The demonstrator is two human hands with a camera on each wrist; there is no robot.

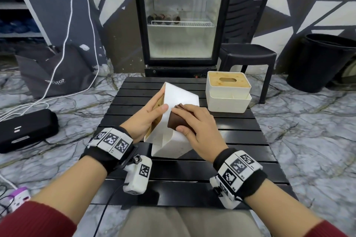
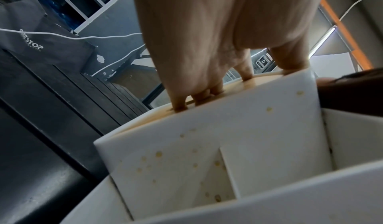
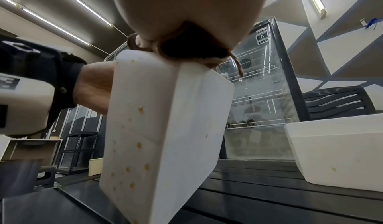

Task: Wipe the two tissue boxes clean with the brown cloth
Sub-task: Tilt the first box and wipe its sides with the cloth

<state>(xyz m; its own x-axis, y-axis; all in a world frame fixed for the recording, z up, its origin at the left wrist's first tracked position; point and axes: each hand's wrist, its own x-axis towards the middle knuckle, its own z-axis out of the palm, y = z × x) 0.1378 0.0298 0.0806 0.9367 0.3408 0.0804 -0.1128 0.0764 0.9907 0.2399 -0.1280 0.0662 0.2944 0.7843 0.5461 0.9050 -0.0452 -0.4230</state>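
Observation:
A white tissue box with a wooden lid stands tilted on one corner in the middle of the black slatted table. My left hand grips its lid side, thumb over the upper edge; its fingers hook into the lid slot. My right hand presses the folded brown cloth against the box's upper white face. Yellowish spots dot the box's side. The second tissue box stands upright at the table's back right, lid up.
A glass-door fridge stands behind the table, with a black plastic chair and a black bin to its right. On the floor at left lie a black case, a grey bag and white cables.

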